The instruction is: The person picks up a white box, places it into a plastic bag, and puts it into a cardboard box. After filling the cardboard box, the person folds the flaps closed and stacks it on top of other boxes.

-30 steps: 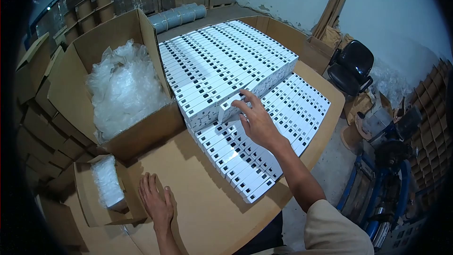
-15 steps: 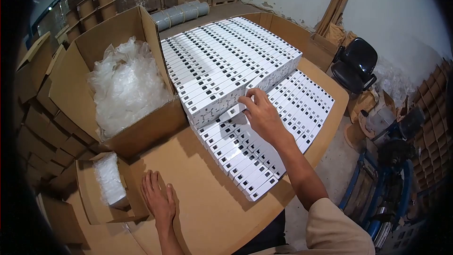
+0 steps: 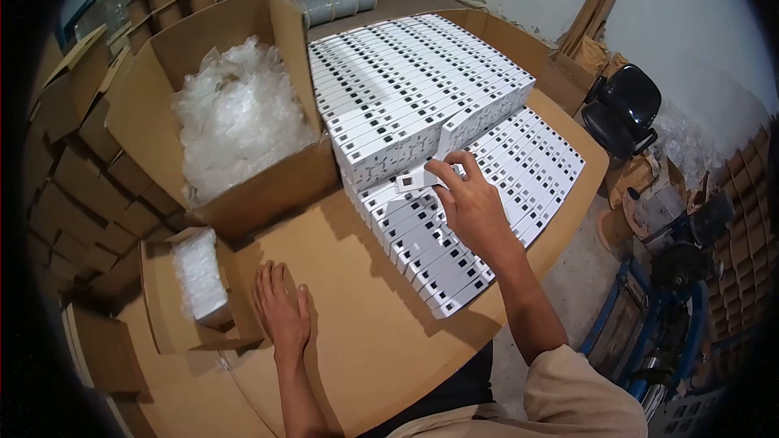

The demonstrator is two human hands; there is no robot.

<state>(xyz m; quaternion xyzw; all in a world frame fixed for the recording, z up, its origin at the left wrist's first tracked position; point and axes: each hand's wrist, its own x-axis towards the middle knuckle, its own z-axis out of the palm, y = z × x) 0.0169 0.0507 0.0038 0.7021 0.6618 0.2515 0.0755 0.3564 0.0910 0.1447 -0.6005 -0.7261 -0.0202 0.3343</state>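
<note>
My right hand (image 3: 471, 201) is closed on a slim white box (image 3: 416, 179) with a dark square at its end. It holds this box just over the lower layer of matching white boxes (image 3: 446, 272), in front of the taller stack (image 3: 430, 73). My fingers partly hide the box. On the brown cardboard tabletop (image 3: 357, 357), my left hand (image 3: 282, 308) lies flat with fingers stretched out and nothing in it. Beside it stands a small open carton (image 3: 166, 328) with a bubble-wrapped white box (image 3: 201, 276) inside.
A large open carton (image 3: 256, 195) full of clear plastic bags (image 3: 243, 113) stands left of the stack. More cardboard boxes (image 3: 81, 186) are piled at far left. Beyond the table's right edge are a black chair (image 3: 621, 113) and a blue metal frame (image 3: 604, 341).
My right hand has drawn the slim white box out from the front of the taller stack, slightly toward me. The camera view has shifted a little; my left hand stays on the table.
</note>
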